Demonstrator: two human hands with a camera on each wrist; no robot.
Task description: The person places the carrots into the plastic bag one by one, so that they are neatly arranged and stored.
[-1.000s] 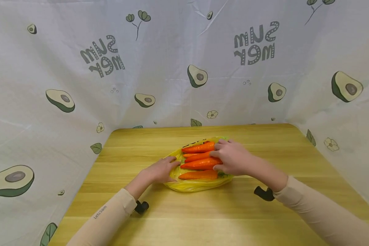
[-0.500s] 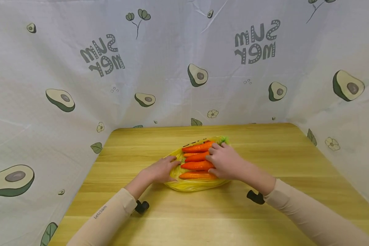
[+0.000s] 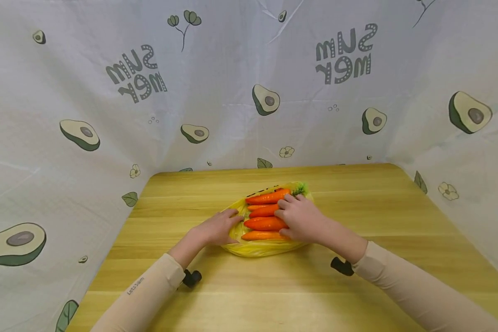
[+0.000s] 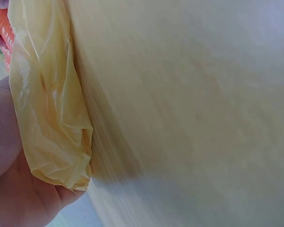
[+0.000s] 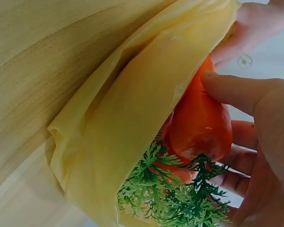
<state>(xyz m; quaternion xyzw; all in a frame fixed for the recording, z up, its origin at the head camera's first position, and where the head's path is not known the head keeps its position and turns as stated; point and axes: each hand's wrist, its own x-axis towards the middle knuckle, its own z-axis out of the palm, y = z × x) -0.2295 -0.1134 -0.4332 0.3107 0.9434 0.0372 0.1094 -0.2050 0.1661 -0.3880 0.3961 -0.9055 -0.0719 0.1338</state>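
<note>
Several orange carrots (image 3: pixel 264 223) lie side by side on an open yellow plastic bag (image 3: pixel 255 250) in the middle of the wooden table (image 3: pixel 377 203). My right hand (image 3: pixel 299 220) covers their right ends, with thumb and fingers curled round a carrot (image 5: pixel 201 123). The green carrot tops (image 5: pixel 175 196) bunch under my palm, and a tuft of tops (image 3: pixel 300 188) shows at the back. My left hand (image 3: pixel 219 228) rests with straight fingers on the bag's left edge, the bag (image 4: pixel 47 109) lying against my palm (image 4: pixel 9 194).
White cloth printed with avocados (image 3: pixel 265 100) walls the table at the back and on both sides. Bare wood lies all round the bag. A black wrist mount sits under each sleeve (image 3: pixel 341 266).
My right hand has slid left along the carrots, uncovering the green tops at the back right. The bag's right side has drawn in slightly. The left hand has stayed put.
</note>
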